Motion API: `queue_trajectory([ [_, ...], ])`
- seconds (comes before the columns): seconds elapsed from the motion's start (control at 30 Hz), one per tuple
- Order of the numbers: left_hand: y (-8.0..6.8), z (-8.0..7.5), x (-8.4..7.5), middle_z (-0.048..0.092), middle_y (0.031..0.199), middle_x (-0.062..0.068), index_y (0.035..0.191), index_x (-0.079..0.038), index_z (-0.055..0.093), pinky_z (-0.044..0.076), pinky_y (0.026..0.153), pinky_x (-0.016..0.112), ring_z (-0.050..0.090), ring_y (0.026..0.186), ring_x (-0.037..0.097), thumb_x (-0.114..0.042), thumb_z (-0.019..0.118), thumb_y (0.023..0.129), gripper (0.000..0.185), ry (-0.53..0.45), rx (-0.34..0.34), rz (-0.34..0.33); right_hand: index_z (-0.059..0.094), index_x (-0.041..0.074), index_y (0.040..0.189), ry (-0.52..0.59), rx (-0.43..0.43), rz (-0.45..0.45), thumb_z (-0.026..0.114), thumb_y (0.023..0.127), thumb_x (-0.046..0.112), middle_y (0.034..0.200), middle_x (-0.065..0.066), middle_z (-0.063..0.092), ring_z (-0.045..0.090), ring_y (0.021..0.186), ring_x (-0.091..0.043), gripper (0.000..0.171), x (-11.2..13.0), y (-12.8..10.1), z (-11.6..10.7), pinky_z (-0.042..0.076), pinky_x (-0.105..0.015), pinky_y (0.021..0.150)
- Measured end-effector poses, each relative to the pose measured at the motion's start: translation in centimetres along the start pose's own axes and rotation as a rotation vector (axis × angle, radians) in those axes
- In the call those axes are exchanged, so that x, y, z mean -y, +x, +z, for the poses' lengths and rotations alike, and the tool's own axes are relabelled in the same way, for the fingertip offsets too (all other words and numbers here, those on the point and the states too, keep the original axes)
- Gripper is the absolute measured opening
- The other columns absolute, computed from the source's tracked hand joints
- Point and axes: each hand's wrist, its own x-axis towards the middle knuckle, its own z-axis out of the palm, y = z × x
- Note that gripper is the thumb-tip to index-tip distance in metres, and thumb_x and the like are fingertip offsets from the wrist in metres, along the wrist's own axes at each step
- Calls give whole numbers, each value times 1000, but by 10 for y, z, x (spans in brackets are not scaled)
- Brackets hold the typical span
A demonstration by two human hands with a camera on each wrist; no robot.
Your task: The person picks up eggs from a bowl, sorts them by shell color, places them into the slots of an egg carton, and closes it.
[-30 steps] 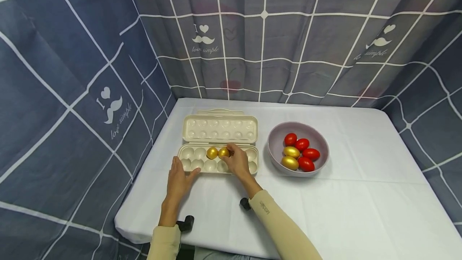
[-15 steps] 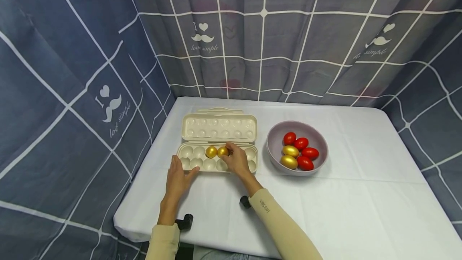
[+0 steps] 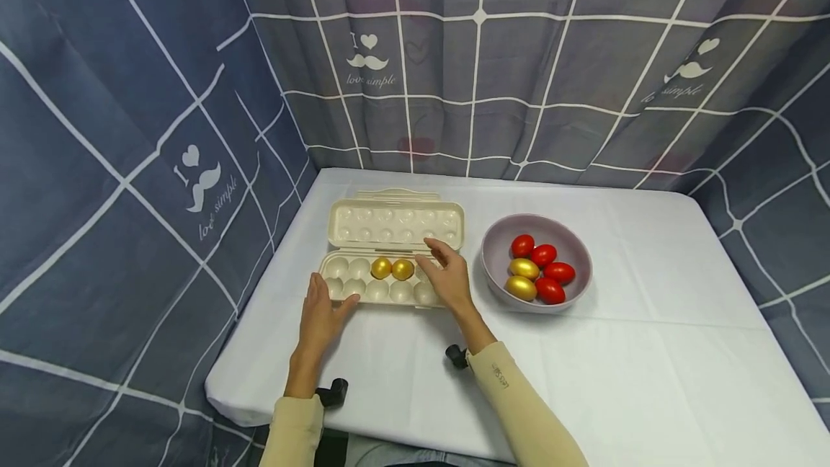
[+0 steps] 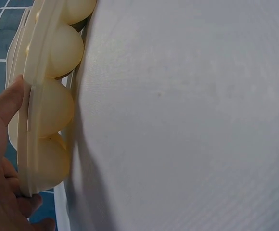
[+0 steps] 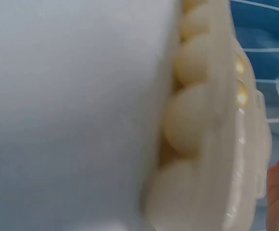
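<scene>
White cloth-covered table (image 3: 648, 265); grey-blue white-gridded fabric curtain (image 3: 506, 70) behind it, also left and right. On table, left part: cream plastic egg carton (image 3: 377, 290), its lid (image 3: 395, 225) laid back behind base. Two gold eggs (image 3: 381, 268) side by side in carton's back row, third and fourth pockets from left. Left hand (image 3: 319, 319) at carton's front-left corner; right hand (image 3: 452, 279) over right end. Right of carton, apart: round mauve bowl (image 3: 496, 258). In bowl: two more gold eggs (image 3: 521, 288) left-front, four red eggs (image 3: 543, 256) behind and right of these.

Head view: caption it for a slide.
Hands at an open egg carton with two gold eggs, beside a bowl of red and gold eggs.
</scene>
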Motion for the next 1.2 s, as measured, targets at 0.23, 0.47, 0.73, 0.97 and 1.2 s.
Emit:
queue_trajectory([
  [0.23,1,1,2,-2,157,36,149,17,0,5,118,51,-1,147,45,-44,66,93,106,-23,10,-12,52,-20,127,55,3,-33,67,89,-5,131,-34,53,47,125,-49,43,43,5,-32,36,-50,109],
  [0.47,1,3,3,2,156,38,148,20,4,7,118,53,3,146,48,-44,67,92,105,-18,-18,7,52,-19,128,9,46,26,68,88,-6,131,-34,54,49,126,-44,45,42,3,-73,35,-50,110],
  [0.73,3,0,0,-2,158,34,149,16,1,5,119,50,-1,147,44,-46,65,93,106,-28,10,-10,51,-21,128,-60,71,80,66,88,-9,129,-38,53,49,123,-52,45,34,-10,-129,35,-55,106],
  [0.97,3,-1,2,-2,158,33,150,15,1,5,119,50,-1,147,43,-46,65,93,105,-24,7,-23,56,-14,127,-222,100,156,69,90,1,126,-30,59,55,119,-44,42,18,-14,-166,44,-34,103],
  [1.2,2,1,2,-2,157,35,149,17,1,6,118,53,-1,147,45,-44,67,93,106,-31,9,-13,56,-9,131,-330,67,307,71,91,17,126,-24,62,59,118,-35,49,0,-13,-179,45,-29,99],
])
